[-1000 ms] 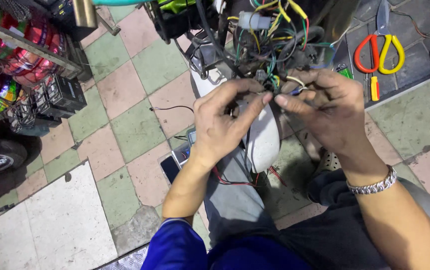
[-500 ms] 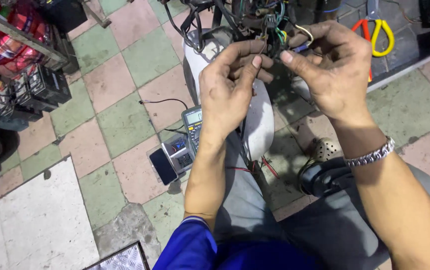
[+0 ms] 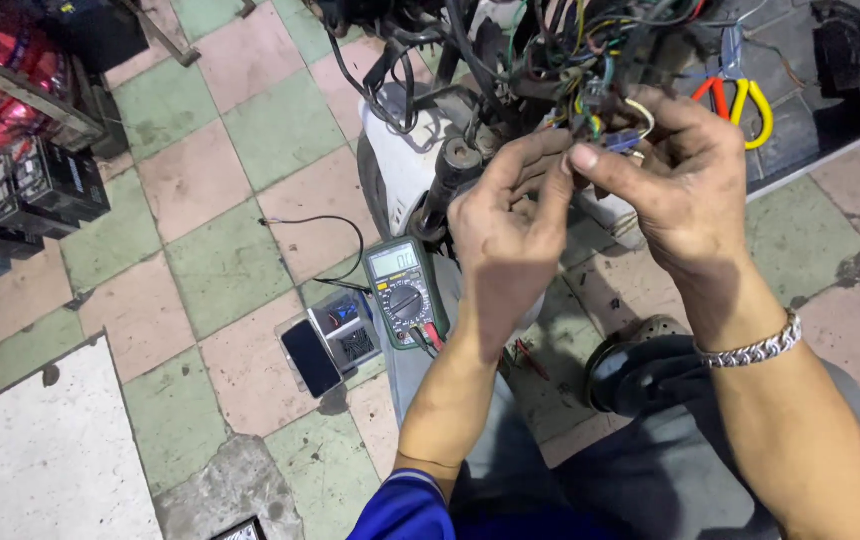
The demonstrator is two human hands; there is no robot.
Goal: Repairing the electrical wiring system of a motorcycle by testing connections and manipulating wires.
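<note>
Wires feel thin, light and bendy, so my left hand and right hand pinch their small ends with fingers pressed together.

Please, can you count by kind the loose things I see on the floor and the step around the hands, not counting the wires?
Multimeter: 1
Phone: 1
Small box beside the phone: 1
Pliers with red and yellow handles: 1, possibly two tools overlapping
Total: 4
</note>
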